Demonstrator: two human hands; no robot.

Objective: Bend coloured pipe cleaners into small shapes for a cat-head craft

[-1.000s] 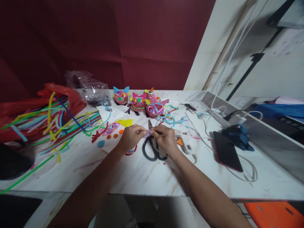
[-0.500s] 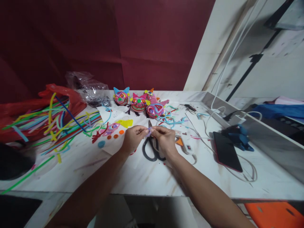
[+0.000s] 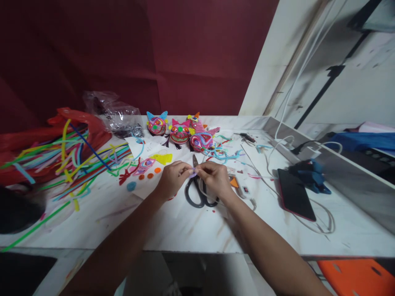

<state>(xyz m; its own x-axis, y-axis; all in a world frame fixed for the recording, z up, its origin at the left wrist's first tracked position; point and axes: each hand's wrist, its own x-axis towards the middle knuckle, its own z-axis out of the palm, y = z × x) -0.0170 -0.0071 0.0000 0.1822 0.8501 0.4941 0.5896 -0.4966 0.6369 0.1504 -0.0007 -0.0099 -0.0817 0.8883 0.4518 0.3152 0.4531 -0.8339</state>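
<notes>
My left hand [image 3: 171,179] and my right hand [image 3: 216,179] meet fingertip to fingertip above the white table [image 3: 191,226]. Both pinch a small purple fuzzy piece [image 3: 193,174] between them. Black-handled scissors [image 3: 197,192] lie on the table right under the hands. Three colourful cat-like faces made of pipe cleaners [image 3: 180,132] stand in a row behind the hands. Small orange and blue discs [image 3: 145,178] lie to the left of my left hand.
A heap of coloured pipe cleaners [image 3: 70,160] spills from a red bag [image 3: 37,139] at the left. A clear plastic bag [image 3: 114,115] sits behind it. A dark phone [image 3: 294,194], white cables [image 3: 277,148] and a blue glue gun [image 3: 311,174] are at the right.
Both hands stay pinched on the small purple piece and have barely shifted; the view has drifted slightly.
</notes>
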